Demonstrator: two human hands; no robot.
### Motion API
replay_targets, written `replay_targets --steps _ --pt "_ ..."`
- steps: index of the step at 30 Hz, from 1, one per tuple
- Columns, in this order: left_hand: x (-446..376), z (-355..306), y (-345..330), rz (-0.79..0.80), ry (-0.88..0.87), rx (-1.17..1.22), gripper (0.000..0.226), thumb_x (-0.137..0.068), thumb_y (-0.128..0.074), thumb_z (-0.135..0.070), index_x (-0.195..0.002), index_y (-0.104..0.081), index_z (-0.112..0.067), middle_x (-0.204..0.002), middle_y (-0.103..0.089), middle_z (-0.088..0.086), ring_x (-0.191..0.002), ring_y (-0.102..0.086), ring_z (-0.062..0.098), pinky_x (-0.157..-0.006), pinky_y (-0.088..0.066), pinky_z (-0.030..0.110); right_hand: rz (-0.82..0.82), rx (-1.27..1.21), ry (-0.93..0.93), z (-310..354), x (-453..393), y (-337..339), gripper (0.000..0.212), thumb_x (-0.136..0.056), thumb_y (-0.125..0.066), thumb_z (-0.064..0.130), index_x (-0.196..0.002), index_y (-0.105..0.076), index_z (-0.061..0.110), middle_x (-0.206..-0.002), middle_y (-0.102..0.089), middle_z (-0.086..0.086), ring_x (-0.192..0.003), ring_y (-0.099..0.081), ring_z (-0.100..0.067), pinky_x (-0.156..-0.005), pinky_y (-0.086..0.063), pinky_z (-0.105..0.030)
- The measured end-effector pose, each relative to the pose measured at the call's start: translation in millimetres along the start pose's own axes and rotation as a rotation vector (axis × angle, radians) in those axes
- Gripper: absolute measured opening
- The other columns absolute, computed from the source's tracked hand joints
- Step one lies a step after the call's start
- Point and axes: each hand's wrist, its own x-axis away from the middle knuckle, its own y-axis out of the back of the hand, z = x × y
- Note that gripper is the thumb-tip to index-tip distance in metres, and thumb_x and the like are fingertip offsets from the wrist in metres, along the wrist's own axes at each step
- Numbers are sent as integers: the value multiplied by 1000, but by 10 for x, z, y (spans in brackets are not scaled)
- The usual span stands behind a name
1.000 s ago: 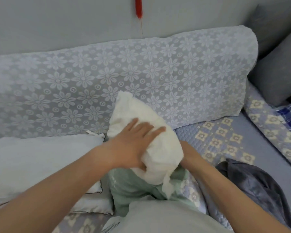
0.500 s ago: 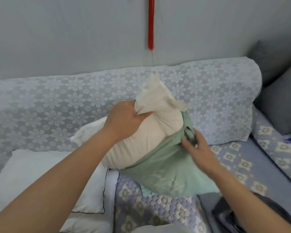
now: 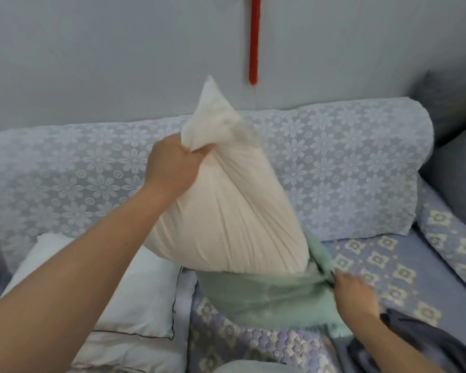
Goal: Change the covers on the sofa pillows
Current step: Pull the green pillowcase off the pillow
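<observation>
Left hand (image 3: 172, 168) clenched on a bunched corner of the cream pillow insert (image 3: 226, 211), holding it up in front of the sofa backrest (image 3: 334, 162). Insert is mostly out; only its lower edge sits inside the green cover (image 3: 267, 300). Right hand (image 3: 354, 292) low on the right, grip pinching the cover's open edge; fingers motion-blurred. Cover hangs just above the quilted seat (image 3: 374, 259). White pillow (image 3: 135, 300) lies on the seat at left, under the left forearm. Dark grey fabric (image 3: 425, 343) bunched at lower right. Red tassel (image 3: 254, 39) on the wall.
</observation>
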Motion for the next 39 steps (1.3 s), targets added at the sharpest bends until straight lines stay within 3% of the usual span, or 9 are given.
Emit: replay_targets --steps 5,8,11,16,23,27,30,33,39 --pt "46 42 -132 148 103 -353 51 -88 -62 -64 -92 -65 -13 -94 -69 11 -96 -66 36 -70 -43 34 29 -556 -229 125 -338 484 27 -97 -46 12 -123 -53 8 -123 -56 -19 -104 -58 -38 -88 -51 -45" --pt "2 198 -405 276 232 -312 64 -87 -62 -63 -120 -64 -8 -119 -68 14 -110 -63 36 -88 -51 39 -403 -833 -60 564 -191 1118 26 -96 -55 13 -122 -56 9 -121 -53 -16 -103 -55 -35 -86 -45 -41" --pt "16 470 -613 428 329 -275 75 -84 -60 -65 -139 -56 -14 -136 -62 13 -122 -59 33 -102 -48 41 -303 -1093 189 1093 358 1448 26 -93 -65 27 -117 -55 21 -114 -53 2 -88 -59 -10 -75 -46 -26" --pt "313 817 -885 465 490 -233 72 -90 -57 -59 -147 -47 -16 -141 -57 12 -123 -58 33 -102 -48 40 253 -729 290 1773 749 1128 65 -79 -54 77 -117 -47 24 -111 -52 7 -96 -58 -17 -76 -44 -35" --pt "731 756 -572 390 648 378 57 -82 -68 -66 -114 -64 -19 -110 -65 -2 -97 -63 17 -92 -48 35 81 -813 205 1901 481 1019 41 -104 -38 38 -101 -65 8 -103 -70 -17 -96 -64 -35 -77 -45 -37" --pt "1271 911 -189 596 426 -307 110 -68 -65 -80 -155 -17 -31 -152 -38 6 -138 -41 32 -111 -38 48 12 -1187 98 1773 168 1197 39 -95 -48 38 -79 -59 4 -70 -61 -9 -74 -62 -37 -74 -54 -53" --pt "1356 1119 -288 572 448 -303 84 -78 -63 -69 -140 -37 -20 -128 -57 6 -116 -58 32 -88 -48 40 105 -1350 83 1749 55 1310 37 -99 -50 29 -89 -59 -6 -58 -57 -4 -58 -57 -23 -69 -55 -48" --pt "1127 1115 -420 491 398 -117 35 -85 -58 -46 -109 -61 -21 -102 -67 -1 -100 -66 29 -76 -49 36 152 -1450 41 1661 72 1198 26 -101 -48 22 -94 -60 -1 -74 -70 -4 -57 -58 -18 -66 -51 -38" --pt "703 553 -767 351 574 434 51 -81 -62 -34 -130 -61 -18 -118 -69 1 -107 -65 23 -96 -54 46 -51 -897 404 1507 702 463 33 -96 -58 28 -129 -53 27 -130 -53 11 -107 -57 -11 -91 -50 -33"
